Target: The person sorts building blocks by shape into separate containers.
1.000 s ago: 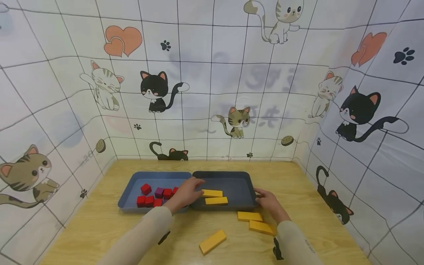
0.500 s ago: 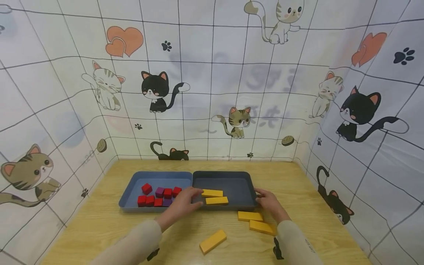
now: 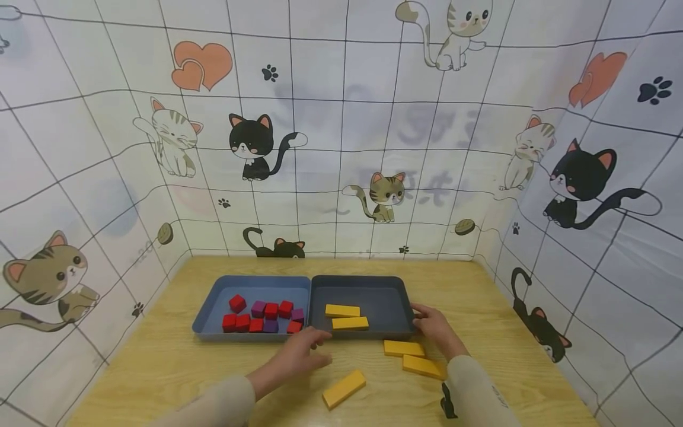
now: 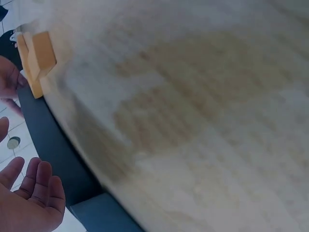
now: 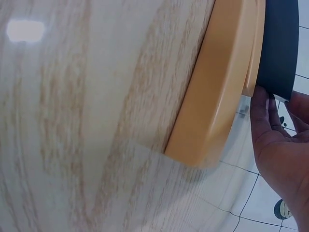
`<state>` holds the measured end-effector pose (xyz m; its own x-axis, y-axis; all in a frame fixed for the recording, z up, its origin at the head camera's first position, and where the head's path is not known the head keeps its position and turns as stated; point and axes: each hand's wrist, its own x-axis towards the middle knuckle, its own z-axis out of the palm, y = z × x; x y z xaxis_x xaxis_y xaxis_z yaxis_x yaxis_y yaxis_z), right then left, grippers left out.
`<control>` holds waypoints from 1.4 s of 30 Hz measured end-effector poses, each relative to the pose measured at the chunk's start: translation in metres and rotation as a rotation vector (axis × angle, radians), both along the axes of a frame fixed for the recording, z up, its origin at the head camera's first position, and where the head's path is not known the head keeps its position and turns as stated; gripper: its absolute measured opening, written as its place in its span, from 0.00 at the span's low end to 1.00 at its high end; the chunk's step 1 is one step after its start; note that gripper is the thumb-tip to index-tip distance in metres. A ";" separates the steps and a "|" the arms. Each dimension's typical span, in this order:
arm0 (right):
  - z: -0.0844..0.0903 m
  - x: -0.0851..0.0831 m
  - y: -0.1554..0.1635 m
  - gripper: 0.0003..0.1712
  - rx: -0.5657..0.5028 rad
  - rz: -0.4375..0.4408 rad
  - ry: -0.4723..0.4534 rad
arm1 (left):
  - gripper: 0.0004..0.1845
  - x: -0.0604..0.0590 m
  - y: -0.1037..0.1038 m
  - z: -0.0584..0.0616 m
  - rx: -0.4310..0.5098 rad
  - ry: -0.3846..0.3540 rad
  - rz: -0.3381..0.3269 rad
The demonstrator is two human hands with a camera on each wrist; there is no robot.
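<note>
Three yellow blocks lie loose on the wooden surface (image 3: pixel 171 362), two more in the dark tray (image 3: pixel 397 293). Left hand (image 3: pixel 299 354) hovers, fingers relaxed and empty, near the closest yellow block (image 3: pixel 344 389); grasping it seems the next move. Right hand (image 3: pixel 433 326) rests straight-fingered against the tray's edge. Cat-print sheeting (image 3: pixel 341 118) walls the space.

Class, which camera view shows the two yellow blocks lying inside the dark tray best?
The head view: both yellow blocks lie whole in the dark tray. The left wrist view shows only the tray's blurred rim; the right wrist view only a corner, no blocks inside.
</note>
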<state>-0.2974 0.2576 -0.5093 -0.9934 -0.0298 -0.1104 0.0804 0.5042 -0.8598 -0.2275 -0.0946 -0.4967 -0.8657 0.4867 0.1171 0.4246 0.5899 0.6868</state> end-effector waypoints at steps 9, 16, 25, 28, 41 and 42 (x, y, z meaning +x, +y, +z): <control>0.000 -0.001 0.001 0.29 0.008 -0.008 -0.011 | 0.25 0.009 0.006 -0.014 -0.038 -0.054 -0.029; 0.000 -0.001 -0.001 0.29 0.003 -0.030 -0.024 | 0.25 0.018 0.013 -0.021 -0.101 -0.068 -0.066; 0.000 0.000 0.001 0.28 -0.006 -0.020 -0.017 | 0.28 0.028 0.025 -0.020 -0.236 -0.039 -0.078; 0.000 -0.001 0.002 0.28 -0.004 -0.016 -0.020 | 0.29 0.031 0.028 -0.020 -0.302 0.000 -0.098; -0.001 -0.001 0.001 0.29 -0.015 -0.026 -0.028 | 0.24 0.030 0.022 -0.020 -0.346 0.101 -0.127; -0.002 -0.001 0.001 0.29 -0.019 -0.030 -0.032 | 0.24 0.029 0.021 -0.020 -0.347 0.097 -0.124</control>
